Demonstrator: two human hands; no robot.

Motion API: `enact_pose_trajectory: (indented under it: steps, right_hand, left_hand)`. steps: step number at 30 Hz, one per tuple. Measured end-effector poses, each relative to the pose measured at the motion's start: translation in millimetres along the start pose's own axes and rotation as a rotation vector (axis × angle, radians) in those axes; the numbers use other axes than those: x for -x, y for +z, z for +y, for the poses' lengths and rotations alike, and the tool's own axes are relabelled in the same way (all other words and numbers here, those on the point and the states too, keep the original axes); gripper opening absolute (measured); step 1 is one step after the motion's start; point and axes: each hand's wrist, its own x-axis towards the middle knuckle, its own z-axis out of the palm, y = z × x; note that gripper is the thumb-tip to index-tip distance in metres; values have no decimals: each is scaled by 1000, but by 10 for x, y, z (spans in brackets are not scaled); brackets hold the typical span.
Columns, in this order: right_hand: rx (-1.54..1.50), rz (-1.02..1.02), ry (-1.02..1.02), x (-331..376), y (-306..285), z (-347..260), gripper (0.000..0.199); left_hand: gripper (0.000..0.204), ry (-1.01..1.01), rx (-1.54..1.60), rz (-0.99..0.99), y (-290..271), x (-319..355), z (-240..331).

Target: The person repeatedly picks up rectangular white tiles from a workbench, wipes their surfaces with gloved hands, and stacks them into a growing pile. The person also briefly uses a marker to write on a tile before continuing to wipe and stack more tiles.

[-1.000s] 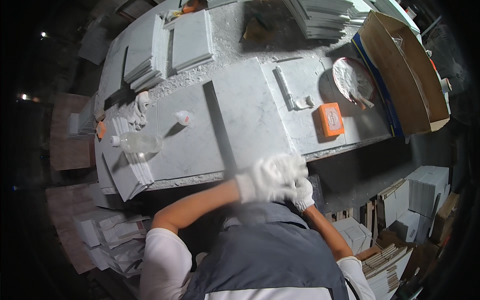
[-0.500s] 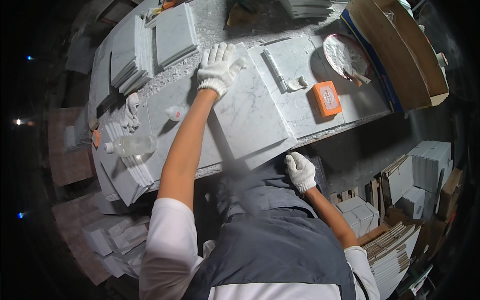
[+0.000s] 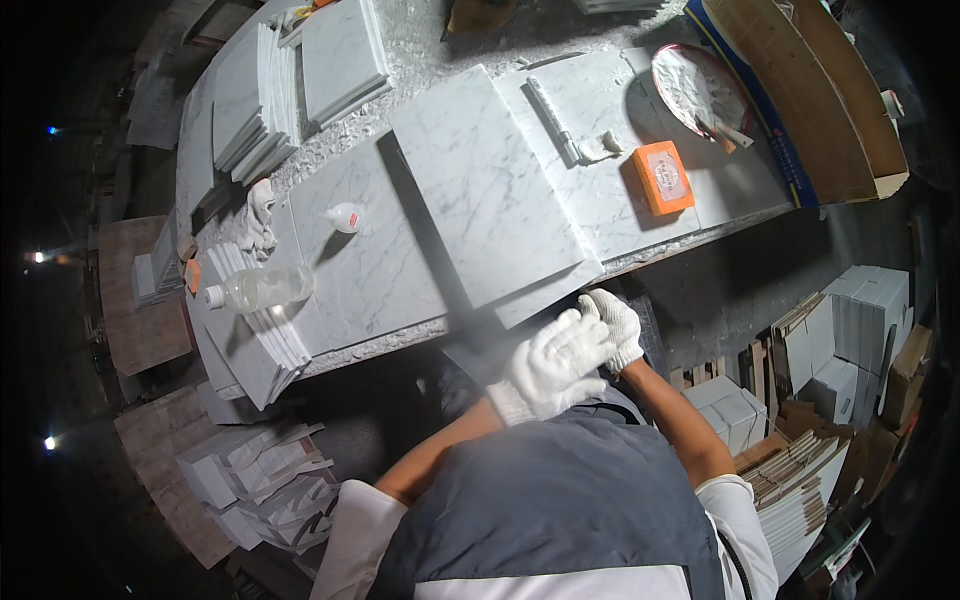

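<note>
Both my hands wear white knitted gloves and meet in front of my grey apron [image 3: 540,490], just off the table's near edge. My left hand [image 3: 553,368] is stretched out palm down, its fingertips overlapping my right hand. My right hand [image 3: 618,328] is curled closed beside the slab corner; whatever its fingers may hold is hidden. Just beyond them, a grey-veined white marble slab [image 3: 490,190] lies on top of another slab, both jutting slightly past the edge. No hand touches the top slab.
On the table are an orange box [image 3: 663,178], a bowl of white paste [image 3: 700,90], a marker-like tube [image 3: 552,120], a small squeeze bottle [image 3: 345,217], a clear bottle [image 3: 268,288] and tile stacks [image 3: 345,55]. A cardboard box [image 3: 810,110] stands right; cartons [image 3: 865,320] sit below.
My left hand has left the far part of the top slab and come back toward me, down to my right hand. My right hand stays near the table edge. The view has shifted slightly.
</note>
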Motion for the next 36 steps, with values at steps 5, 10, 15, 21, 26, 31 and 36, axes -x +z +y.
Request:
enact_pose_trajectory:
  steps: [5,10,15,21,26,31,36]
  right_hand:
    - [512,-7,-57,-22,-19,-41,24]
    - [575,-23,11,-20,-4,-156,26]
    - [533,-4,1,9,10,-142,27]
    - [586,51,-194,-26,29,-108,27]
    - [468,38,-147,36,50,-288,27]
    - [298,-30,133,104,75,-540,25]
    - [124,-78,248,151,23,-637,29]
  left_hand:
    - [16,-93,-41,31,-131,-2,-95]
    - [21,-1,-120,130,-132,60,-171]
    - [14,-53,-162,178,-70,131,-122]
    - [24,-99,-249,249,-41,208,-107]
    - [29,-144,-234,250,-136,274,-158]
    - [23,-133,-201,298,-279,298,-142]
    - [20,-138,-241,377,-390,335,-156]
